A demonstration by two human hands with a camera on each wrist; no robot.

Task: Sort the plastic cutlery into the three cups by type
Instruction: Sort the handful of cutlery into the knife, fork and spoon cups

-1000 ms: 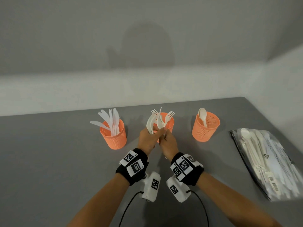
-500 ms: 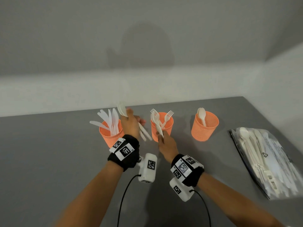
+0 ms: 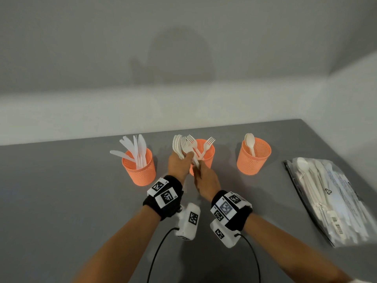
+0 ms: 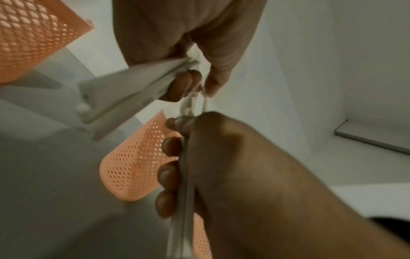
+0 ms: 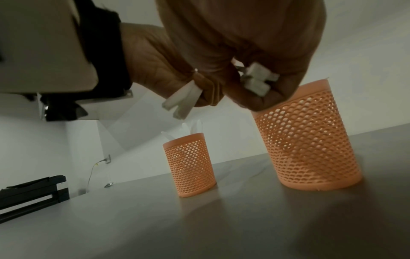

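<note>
Three orange mesh cups stand in a row: the left cup (image 3: 138, 170) holds knives, the middle cup (image 3: 208, 154) holds forks, the right cup (image 3: 254, 158) holds a spoon. Both hands meet in front of the middle cup. My left hand (image 3: 179, 166) grips a bundle of white cutlery (image 3: 177, 145), heads up; its handles (image 4: 133, 91) stick out below the fist. My right hand (image 3: 205, 178) grips white forks (image 3: 188, 142) by the handles, tines level with the middle cup's rim. The handle ends (image 5: 257, 82) show under the right fist, above the middle cup (image 5: 306, 140).
A clear plastic bag (image 3: 330, 199) with more white cutlery lies at the right, near the grey table's edge. Wrist camera units and black cables hang under both forearms. A white wall runs behind the cups and along the right side.
Half a second ago my left hand had swung left toward the knife cup with its bundle; now it is back beside my right hand at the middle cup. The right hand has barely moved.
</note>
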